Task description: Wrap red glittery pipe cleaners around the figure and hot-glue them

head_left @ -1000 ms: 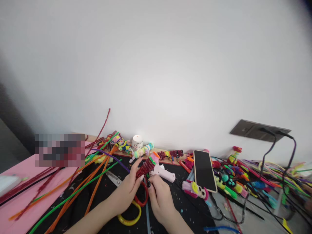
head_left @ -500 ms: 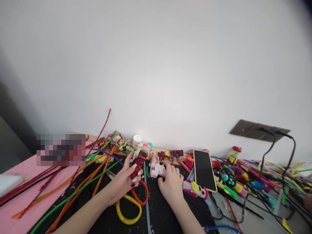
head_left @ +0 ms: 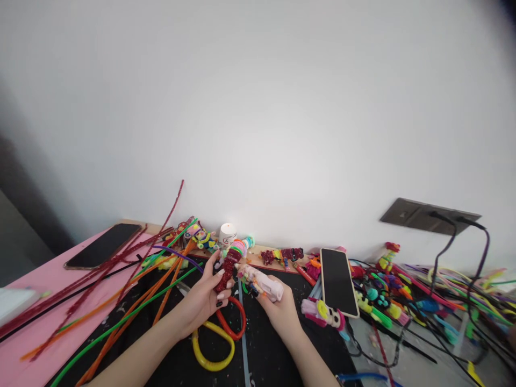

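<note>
My left hand (head_left: 201,303) holds a dark red pipe-cleaner figure (head_left: 226,269) upright; its top carries pink, green and yellow coils. My right hand (head_left: 282,309) grips a small pink glue gun (head_left: 263,282) lifted off the black mat (head_left: 177,355), its nozzle pointing left at the figure's upper part. Nozzle and figure are very close; I cannot tell whether they touch. Below my hands lie scissors with a red loop (head_left: 236,322) and a yellow loop (head_left: 213,349).
Long orange, green and dark red pipe cleaners (head_left: 133,301) fan out at left over a pink sheet (head_left: 36,279). A phone (head_left: 102,244) lies at far left, another phone (head_left: 337,280) at right. Finished figures (head_left: 282,253) line the wall. Tangled cables and pipe cleaners (head_left: 423,306) fill the right.
My right hand went to the glue gun on the mat, took hold of it and raised it to the figure. My left hand turned the figure upright.
</note>
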Tool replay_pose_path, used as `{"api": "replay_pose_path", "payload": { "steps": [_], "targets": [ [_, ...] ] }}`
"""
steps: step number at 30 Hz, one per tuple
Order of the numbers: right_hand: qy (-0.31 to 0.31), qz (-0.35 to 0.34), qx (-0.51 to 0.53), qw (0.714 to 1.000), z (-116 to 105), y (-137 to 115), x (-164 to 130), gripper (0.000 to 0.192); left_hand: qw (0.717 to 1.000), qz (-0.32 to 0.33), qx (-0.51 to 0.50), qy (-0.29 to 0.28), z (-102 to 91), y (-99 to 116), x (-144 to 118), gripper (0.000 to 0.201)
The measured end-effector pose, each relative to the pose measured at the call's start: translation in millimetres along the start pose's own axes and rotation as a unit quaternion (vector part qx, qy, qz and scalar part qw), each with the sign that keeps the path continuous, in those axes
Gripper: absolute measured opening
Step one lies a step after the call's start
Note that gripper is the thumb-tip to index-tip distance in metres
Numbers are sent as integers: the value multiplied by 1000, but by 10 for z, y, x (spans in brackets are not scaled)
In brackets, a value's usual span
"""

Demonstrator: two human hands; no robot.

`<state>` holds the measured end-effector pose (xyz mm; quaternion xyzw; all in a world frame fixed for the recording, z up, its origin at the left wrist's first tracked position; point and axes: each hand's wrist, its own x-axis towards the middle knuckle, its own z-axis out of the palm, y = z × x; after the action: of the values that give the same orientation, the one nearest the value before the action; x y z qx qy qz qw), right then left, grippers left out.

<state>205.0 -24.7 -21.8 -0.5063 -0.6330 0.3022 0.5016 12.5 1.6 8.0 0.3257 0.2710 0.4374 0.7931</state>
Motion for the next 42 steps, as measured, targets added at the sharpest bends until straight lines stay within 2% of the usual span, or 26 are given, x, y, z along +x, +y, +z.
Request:
{"api": "replay_pose_path", "payload": {
  "steps": [12, 27, 34, 42],
  "targets": [
    [-23, 17, -17, 999, 38, 27, -13, 10, 1000, -7, 13, 6, 18, -4, -7, 68],
    [-13, -5, -39, 999, 35, -10, -17, 21, 1000, -6, 22, 6, 20, -6, -9, 69],
    [-7, -14, -63, 998, 17, -17, -9, 22, 1000, 9, 13, 11, 26, 8, 4, 77],
    [-5, -15, -68, 998, 8, -28, -4, 23, 1000, 8, 7, 9, 21, 35, -8, 72]
  ]
}}
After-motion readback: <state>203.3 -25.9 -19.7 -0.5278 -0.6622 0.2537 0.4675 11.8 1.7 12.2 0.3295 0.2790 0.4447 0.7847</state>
